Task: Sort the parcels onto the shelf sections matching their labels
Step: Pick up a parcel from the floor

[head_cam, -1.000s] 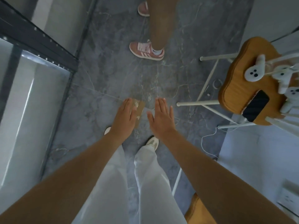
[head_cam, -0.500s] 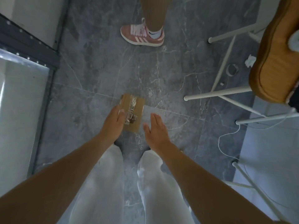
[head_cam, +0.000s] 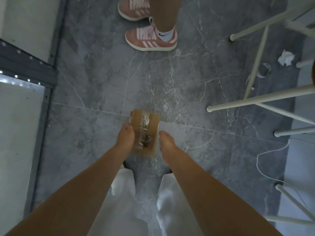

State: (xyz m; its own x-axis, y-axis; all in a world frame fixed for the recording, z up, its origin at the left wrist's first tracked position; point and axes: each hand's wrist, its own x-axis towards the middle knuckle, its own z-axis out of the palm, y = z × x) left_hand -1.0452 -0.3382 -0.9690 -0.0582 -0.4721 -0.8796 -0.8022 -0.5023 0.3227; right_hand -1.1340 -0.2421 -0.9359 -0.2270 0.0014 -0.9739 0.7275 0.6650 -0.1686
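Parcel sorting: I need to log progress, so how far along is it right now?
Nothing looks sorted yet: the visible shelf at the left shows no parcels. In hand: one taped brown parcel lies on the grey floor, with the left hand at its left edge and the right hand beside its right edge; neither clearly grips it. Left: lifting it, reading its label, shelving it.

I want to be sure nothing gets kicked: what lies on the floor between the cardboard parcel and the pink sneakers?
In the head view, only bare grey marble floor separates the parcel from the pink sneakers.
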